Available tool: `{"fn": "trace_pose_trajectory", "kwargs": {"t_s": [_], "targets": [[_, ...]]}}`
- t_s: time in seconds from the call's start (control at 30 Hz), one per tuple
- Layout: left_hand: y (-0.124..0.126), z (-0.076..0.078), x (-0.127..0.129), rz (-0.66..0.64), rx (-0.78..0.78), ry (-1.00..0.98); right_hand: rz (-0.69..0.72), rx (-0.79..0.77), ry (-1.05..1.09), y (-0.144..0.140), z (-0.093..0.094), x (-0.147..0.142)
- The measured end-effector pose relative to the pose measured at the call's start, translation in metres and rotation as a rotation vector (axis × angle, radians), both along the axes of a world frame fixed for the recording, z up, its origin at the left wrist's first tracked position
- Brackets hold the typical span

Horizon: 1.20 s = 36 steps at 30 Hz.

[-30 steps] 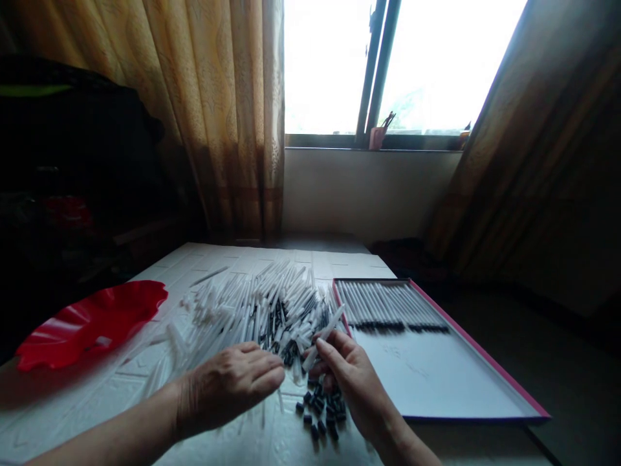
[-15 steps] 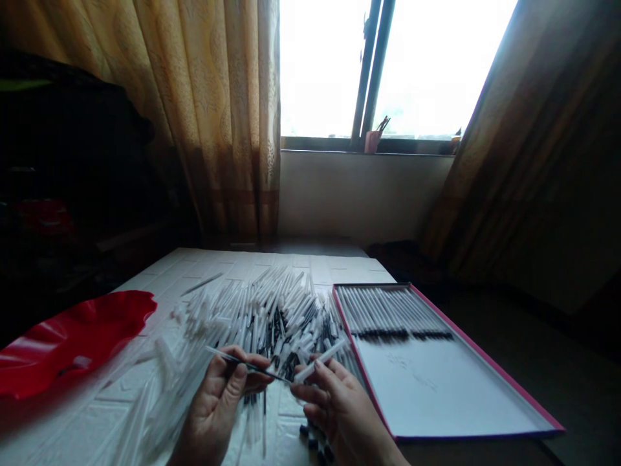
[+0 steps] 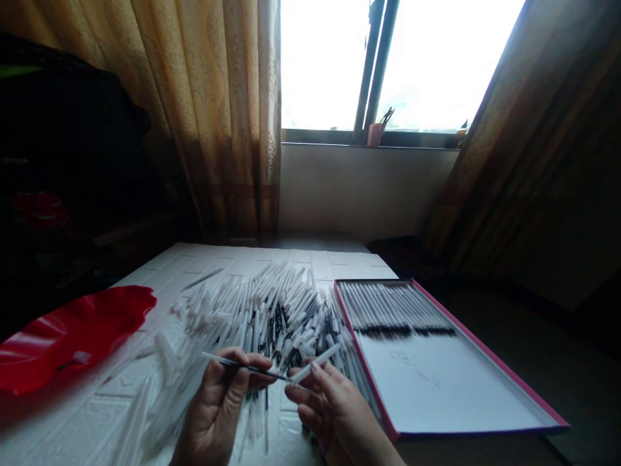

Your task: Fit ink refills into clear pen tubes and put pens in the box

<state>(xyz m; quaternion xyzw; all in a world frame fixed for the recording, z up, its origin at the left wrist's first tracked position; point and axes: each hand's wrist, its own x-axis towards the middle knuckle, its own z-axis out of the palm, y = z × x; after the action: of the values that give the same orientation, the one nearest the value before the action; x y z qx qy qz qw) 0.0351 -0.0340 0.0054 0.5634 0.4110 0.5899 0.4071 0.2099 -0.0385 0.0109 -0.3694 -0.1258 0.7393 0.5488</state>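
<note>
My left hand [image 3: 216, 401] pinches a thin pen refill [image 3: 259, 370], pale at one end and dark along the rest, tilted down to the right. My right hand [image 3: 334, 398] holds a translucent white pen barrel [image 3: 327, 355] between thumb and fingers, slanting up to the right. The refill's dark end meets the barrel's lower end near my right fingertips; whether it is inside I cannot tell. Beyond both hands spreads a heap of loose pen parts [image 3: 257, 301], white barrels mixed with dark pieces.
To the right lies a shallow pink-edged box [image 3: 451, 395] with a row of black-ended pens [image 3: 383, 304] along its far side. A red wavy-rimmed dish [image 3: 97, 323] stands at the left. The white brick-patterned tabletop [image 3: 334, 260] ends before a window wall with curtains.
My right hand and the barrel have shifted slightly left and down, closer to the refill's end. Dark small pieces under my right hand are now mostly covered. The camera view has tilted slightly.
</note>
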Motion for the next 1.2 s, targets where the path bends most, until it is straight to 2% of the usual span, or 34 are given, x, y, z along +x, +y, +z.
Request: {"fn": "trace_pose_trajectory", "kwargs": {"t_s": [0.13, 0.37, 0.5, 0.63, 0.77, 0.87, 0.93, 1.03, 1.1, 1.2], "targets": [[-0.004, 0.004, 0.001, 0.042, 0.096, 0.09, 0.029, 0.018, 0.018, 0.0, -0.003, 0.001], [-0.003, 0.004, -0.006, 0.025, 0.424, 0.308, -0.015, -0.005, -0.004, 0.001, -0.009, 0.004], [0.002, -0.002, -0.016, 0.018, 0.578, 0.453, -0.001, 0.007, -0.018, 0.0, -0.007, 0.003], [0.001, 0.003, -0.02, 0.016, 0.703, 0.573, 0.041, 0.008, -0.029, -0.006, 0.002, 0.003], [-0.006, 0.01, -0.015, -0.037, 0.639, 0.605, 0.163, 0.015, 0.08, -0.013, 0.012, 0.0], [-0.005, 0.009, -0.01, -0.023, 0.556, 0.607, 0.244, 0.047, 0.129, -0.014, 0.013, -0.004], [-0.001, 0.005, -0.01, -0.059, 0.583, 0.607, 0.287, 0.055, 0.135, -0.013, 0.01, -0.006], [0.005, 0.002, -0.011, -0.183, 0.656, 0.598, 0.309, 0.069, 0.144, -0.011, 0.002, -0.01], [0.007, 0.0, -0.013, -0.241, 0.635, 0.601, 0.313, 0.103, 0.138, -0.012, -0.003, -0.012], [0.006, -0.003, -0.015, -0.237, 0.588, 0.583, 0.355, 0.155, 0.109, -0.013, -0.011, -0.016]]}}
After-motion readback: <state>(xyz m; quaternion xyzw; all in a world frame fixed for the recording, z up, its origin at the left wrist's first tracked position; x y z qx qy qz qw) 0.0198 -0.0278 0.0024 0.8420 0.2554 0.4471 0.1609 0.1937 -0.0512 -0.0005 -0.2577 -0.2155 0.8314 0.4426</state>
